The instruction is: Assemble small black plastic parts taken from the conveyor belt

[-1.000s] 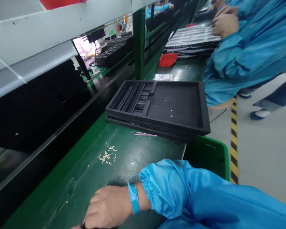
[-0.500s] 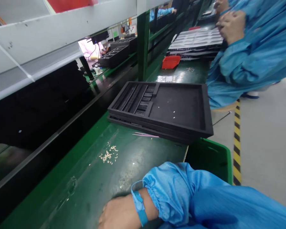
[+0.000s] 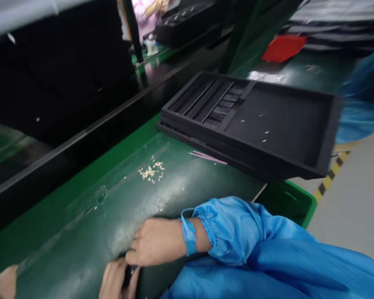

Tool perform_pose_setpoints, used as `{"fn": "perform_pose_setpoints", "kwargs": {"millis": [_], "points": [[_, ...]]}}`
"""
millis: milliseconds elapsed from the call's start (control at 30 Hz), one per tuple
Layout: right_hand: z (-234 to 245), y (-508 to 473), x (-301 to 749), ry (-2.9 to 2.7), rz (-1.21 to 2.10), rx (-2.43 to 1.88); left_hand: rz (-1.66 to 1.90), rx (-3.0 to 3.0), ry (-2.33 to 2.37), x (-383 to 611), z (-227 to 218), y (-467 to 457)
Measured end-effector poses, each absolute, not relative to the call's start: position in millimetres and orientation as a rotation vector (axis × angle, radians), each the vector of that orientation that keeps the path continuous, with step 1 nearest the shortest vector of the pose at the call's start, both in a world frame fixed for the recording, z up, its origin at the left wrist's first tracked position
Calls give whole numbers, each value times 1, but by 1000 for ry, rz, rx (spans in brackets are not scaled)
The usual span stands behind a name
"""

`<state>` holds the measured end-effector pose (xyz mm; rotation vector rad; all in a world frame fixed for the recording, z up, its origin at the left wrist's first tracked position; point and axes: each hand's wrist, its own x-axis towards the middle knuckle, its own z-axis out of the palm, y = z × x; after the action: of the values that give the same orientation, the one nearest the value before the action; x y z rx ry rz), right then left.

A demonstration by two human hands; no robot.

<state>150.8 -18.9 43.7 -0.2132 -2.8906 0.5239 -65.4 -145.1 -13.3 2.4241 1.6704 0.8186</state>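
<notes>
At the bottom of the head view, my left hand [image 3: 112, 280] is closed around a small black part [image 3: 129, 275], most of it covered by fingers. My right hand [image 3: 157, 243], with a blue band at the wrist, meets the part from above. Its fingers are curled and pressed together; what they pinch is hidden. Beyond the hands, a loose pile of tiny pale pieces [image 3: 148, 171] lies on the green work surface [image 3: 90, 232]. A pair of pink tweezers [image 3: 207, 157] rests against the stacked black trays [image 3: 246, 137].
Slotted compartments and a few pale bits show in the top tray. A green bin [image 3: 299, 203] stands below the table's right edge. Further back are a red tray [image 3: 283, 47] and a co-worker's blue sleeve [image 3: 366, 95]. A patch of skin [image 3: 6, 282] shows at lower left.
The view has swung down and left. My left hand and the black part have come into sight beneath my right hand. The trays and pale pieces look unmoved on the table.
</notes>
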Motion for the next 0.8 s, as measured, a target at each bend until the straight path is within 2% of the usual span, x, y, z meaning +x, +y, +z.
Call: {"fn": "perform_pose_setpoints", "kwargs": {"millis": [167,300,367,567,667,800], "points": [[53,-7,169,-2844,694,-464,708,2188,1764,-57,3,-157],[37,13,174,-2754,809,-886,774,1808,1777,-60,18,-143],[28,16,171,-2733,782,-963,794,1769,1788,-61,23,-119],[23,15,166,-2793,511,-910,768,2116,1465,-56,4,-44],[26,18,168,-2845,552,-906,686,2228,1571,-52,-7,-38],[21,21,162,-2858,571,-871,382,2489,1687,-52,-8,-45]]}}
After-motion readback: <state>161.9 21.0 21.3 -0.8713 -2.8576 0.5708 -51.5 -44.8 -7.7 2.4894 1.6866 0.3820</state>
